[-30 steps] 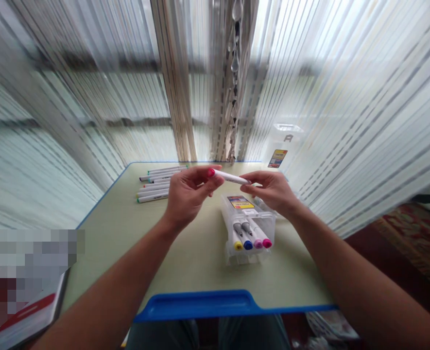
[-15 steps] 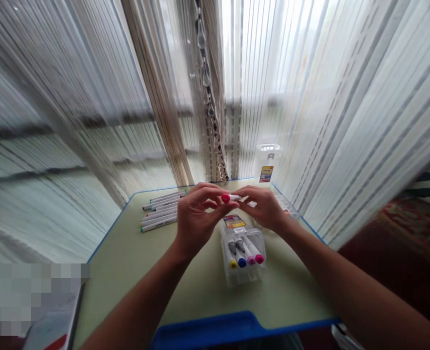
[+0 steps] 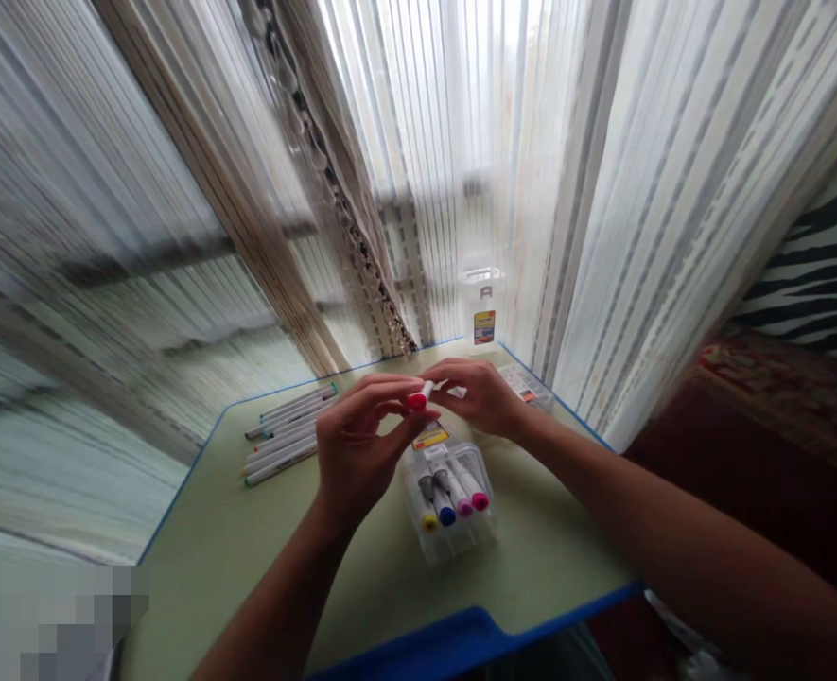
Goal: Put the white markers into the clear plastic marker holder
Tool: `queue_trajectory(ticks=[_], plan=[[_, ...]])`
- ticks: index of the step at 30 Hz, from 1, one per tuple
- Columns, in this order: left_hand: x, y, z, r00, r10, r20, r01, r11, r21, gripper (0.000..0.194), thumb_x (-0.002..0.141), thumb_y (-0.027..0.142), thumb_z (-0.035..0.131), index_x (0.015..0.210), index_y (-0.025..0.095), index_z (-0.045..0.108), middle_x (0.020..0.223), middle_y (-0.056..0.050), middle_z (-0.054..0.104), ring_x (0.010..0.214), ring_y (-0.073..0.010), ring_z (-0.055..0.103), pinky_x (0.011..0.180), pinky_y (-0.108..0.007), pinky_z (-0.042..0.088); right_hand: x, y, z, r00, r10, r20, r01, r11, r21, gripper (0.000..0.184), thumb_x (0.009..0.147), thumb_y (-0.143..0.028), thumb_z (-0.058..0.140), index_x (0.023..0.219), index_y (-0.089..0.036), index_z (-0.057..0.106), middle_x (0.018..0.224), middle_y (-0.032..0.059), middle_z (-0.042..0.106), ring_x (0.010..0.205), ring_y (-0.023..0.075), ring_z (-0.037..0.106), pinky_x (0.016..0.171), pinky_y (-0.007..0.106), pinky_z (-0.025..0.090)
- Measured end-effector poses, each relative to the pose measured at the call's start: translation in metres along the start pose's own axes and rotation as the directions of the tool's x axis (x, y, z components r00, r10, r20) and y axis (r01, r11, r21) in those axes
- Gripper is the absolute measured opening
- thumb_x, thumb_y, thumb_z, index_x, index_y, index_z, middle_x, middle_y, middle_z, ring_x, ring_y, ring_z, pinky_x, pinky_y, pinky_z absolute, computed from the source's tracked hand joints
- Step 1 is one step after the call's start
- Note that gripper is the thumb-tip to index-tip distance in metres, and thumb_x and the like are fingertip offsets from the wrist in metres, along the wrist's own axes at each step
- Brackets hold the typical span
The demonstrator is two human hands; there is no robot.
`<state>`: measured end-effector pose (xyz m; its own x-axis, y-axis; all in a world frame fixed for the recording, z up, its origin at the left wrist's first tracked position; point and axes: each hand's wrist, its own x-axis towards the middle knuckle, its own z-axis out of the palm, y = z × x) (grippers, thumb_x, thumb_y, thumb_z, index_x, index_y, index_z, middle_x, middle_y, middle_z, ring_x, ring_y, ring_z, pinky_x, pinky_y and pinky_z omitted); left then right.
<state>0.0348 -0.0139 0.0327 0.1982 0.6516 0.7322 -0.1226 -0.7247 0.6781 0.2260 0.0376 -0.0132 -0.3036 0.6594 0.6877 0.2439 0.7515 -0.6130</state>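
A white marker [image 3: 427,390] with a red end is held up over the table by both hands. My left hand [image 3: 365,430] pinches its red end between thumb and fingers. At its far end, the fingers of my right hand [image 3: 480,395] close on the white barrel, partly hidden from view. Just below the hands lies a clear plastic case [image 3: 453,544] holding several markers, their yellow, blue, pink and magenta ends facing me. Left of my left hand, several white markers [image 3: 283,454] rest side by side on the table.
The pale green table [image 3: 205,567] has a blue rim. A clear lid with a yellow label [image 3: 484,326] stands upright at the back, and another clear case [image 3: 531,386] lies behind my right forearm. Sheer curtains [image 3: 446,142] hang close behind the table.
The camera view has turned to the right and tilted, so the table and hands appear further left. Both hands still hold the marker, which now points more toward me.
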Motion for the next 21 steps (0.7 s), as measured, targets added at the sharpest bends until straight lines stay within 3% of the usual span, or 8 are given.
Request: queue_trajectory(ticks=[5,9,13,16,18,21], plan=[[-0.001,0.002,-0.003,0.998,0.012,-0.056,-0.01,0.999,0.046,0.034,0.069,0.007,0.089,0.099,0.022,0.081,0.096,-0.005,0.078,0.085,-0.0136,0.073,0.075,-0.022,0.062,0.0,0.003,-0.003,0.999,0.006,-0.046,-0.006,1.0,-0.011,0.022,0.089,-0.026,0.073,0.108,-0.016,0.078,0.096,0.0099,0.078,0.082,0.0183,0.074,0.071,0.031,0.063],[-0.001,-0.002,-0.015,0.974,-0.067,-0.218,0.087,0.993,0.085,0.026,0.072,0.015,0.089,0.096,0.019,0.079,0.093,-0.005,0.08,0.078,-0.0124,0.074,0.076,-0.023,0.062,0.002,0.005,-0.007,0.994,0.079,-0.072,-0.077,0.996,0.039,0.025,0.084,-0.035,0.079,0.101,-0.017,0.08,0.086,0.0067,0.077,0.074,0.0164,0.071,0.067,0.031,0.061],[0.003,-0.016,-0.035,0.933,-0.167,-0.32,0.2,0.977,0.073,0.029,0.072,0.028,0.09,0.094,0.015,0.077,0.081,-0.004,0.078,0.063,-0.0106,0.07,0.064,-0.021,0.059,0.006,0.003,-0.014,0.975,0.2,-0.096,-0.181,0.967,0.179,0.029,0.073,-0.04,0.089,0.089,-0.016,0.08,0.074,0.0033,0.073,0.064,0.013,0.064,0.062,0.029,0.057],[0.004,-0.03,-0.05,0.926,-0.262,-0.271,0.294,0.952,0.083,0.034,0.069,0.035,0.091,0.092,0.014,0.076,0.071,-0.001,0.073,0.059,-0.01,0.066,0.059,-0.02,0.055,0.009,-0.002,-0.019,0.938,0.333,-0.098,-0.279,0.892,0.354,0.034,0.063,-0.037,0.094,0.085,-0.016,0.079,0.073,0.0022,0.073,0.063,0.0117,0.064,0.06,0.027,0.057],[0.003,-0.038,-0.056,0.93,-0.302,-0.212,0.334,0.933,0.135,0.035,0.07,0.037,0.09,0.093,0.014,0.077,0.075,-0.003,0.075,0.062,-0.012,0.068,0.061,-0.022,0.056,0.011,-0.007,-0.021,0.917,0.387,-0.095,-0.309,0.842,0.442,0.036,0.059,-0.034,0.096,0.085,-0.017,0.079,0.072,0.001,0.073,0.062,0.0109,0.065,0.06,0.026,0.058],[-0.001,-0.046,-0.061,0.978,-0.201,-0.051,0.206,0.91,0.36,0.027,0.077,0.034,0.085,0.096,0.015,0.078,0.084,-0.007,0.078,0.071,-0.0163,0.07,0.068,-0.029,0.058,0.012,-0.018,-0.019,0.917,0.386,-0.1,-0.287,0.813,0.506,0.033,0.06,-0.029,0.096,0.084,-0.018,0.078,0.071,-0.0006,0.073,0.061,0.0098,0.066,0.059,0.023,0.058]])
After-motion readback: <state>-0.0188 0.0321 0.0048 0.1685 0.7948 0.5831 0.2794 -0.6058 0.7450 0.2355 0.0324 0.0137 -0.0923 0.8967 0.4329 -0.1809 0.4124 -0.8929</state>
